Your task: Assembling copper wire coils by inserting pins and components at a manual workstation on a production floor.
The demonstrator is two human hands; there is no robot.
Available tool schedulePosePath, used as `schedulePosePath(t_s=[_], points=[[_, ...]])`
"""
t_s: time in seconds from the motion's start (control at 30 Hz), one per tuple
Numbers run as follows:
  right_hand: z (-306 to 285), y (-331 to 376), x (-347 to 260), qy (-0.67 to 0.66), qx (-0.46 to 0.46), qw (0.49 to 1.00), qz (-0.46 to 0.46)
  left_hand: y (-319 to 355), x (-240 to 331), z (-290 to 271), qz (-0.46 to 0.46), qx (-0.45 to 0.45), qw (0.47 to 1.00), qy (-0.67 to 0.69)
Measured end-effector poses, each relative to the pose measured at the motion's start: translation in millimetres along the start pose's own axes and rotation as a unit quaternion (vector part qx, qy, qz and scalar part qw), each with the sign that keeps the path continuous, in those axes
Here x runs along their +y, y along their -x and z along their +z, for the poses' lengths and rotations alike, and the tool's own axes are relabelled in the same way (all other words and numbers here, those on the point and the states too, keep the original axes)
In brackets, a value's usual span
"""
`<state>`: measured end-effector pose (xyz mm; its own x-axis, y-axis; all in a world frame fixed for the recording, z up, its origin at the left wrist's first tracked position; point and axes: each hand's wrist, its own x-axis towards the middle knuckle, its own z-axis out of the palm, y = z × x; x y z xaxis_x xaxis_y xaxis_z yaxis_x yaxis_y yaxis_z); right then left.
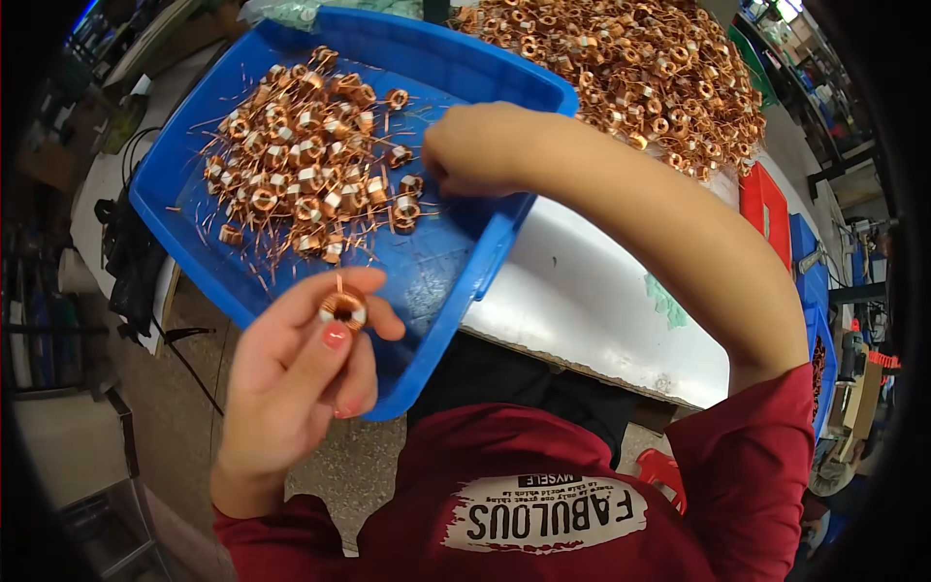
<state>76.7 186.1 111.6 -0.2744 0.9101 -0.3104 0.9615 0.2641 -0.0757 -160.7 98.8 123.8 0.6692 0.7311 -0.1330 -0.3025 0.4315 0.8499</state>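
Between the thumb and fingers of my left hand (301, 364) is a copper-wound toroidal coil (341, 308), its hole facing me and a wire end sticking up. That hand is over the near left rim of a blue plastic bin (451, 281). My right hand (475, 150) reaches into the bin's right side with its fingers curled and mostly hidden, so I cannot tell what they hold. Just left of it lie a few loose coils (405, 209), apart from the larger heap of coils (305, 160) with white patches and long wire ends.
A large mound of similar copper coils (640, 73) covers the table beyond my right forearm. The bin overhangs the near edge of the white table (582, 310). Red (766, 209) and blue (807, 252) containers stand at the far right. A black cable (194, 369) hangs at left.
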Motion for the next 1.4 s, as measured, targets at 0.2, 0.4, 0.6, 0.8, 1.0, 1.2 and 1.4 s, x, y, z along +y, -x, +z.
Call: schedulePosePath(t_s=[0.2,0.4,0.6,0.8,1.0,1.2,1.4], points=[[9.8,-16.2,-10.0,-0.024,-0.084,0.996,-0.021,16.1,-3.0,-13.0,-0.041,0.006,0.998,0.040],[16.5,-15.3,-20.1,-0.082,-0.061,0.995,0.001,17.1,0.6,-7.9,-0.031,-0.010,0.993,0.111],[23.2,-17.2,-31.7,-0.065,-0.027,0.991,0.116,13.3,-6.7,-16.9,-0.036,-0.051,0.994,0.093],[15.0,-21.6,-31.9,-0.052,-0.041,0.991,0.114,17.3,-1.1,-10.9,-0.035,0.008,0.995,0.091],[19.8,-5.7,-24.4,-0.107,0.077,0.987,0.088,22.7,2.6,-6.8,-0.059,0.002,0.997,0.048],[-20.9,50.5,-22.4,-0.216,0.312,0.925,0.014,23.7,-3.8,-0.3,-0.073,-0.034,0.989,0.128],[-22.7,140.1,-47.6,-0.420,0.369,0.829,0.006,19.3,-24.4,16.6,-0.076,-0.056,0.965,0.245]])
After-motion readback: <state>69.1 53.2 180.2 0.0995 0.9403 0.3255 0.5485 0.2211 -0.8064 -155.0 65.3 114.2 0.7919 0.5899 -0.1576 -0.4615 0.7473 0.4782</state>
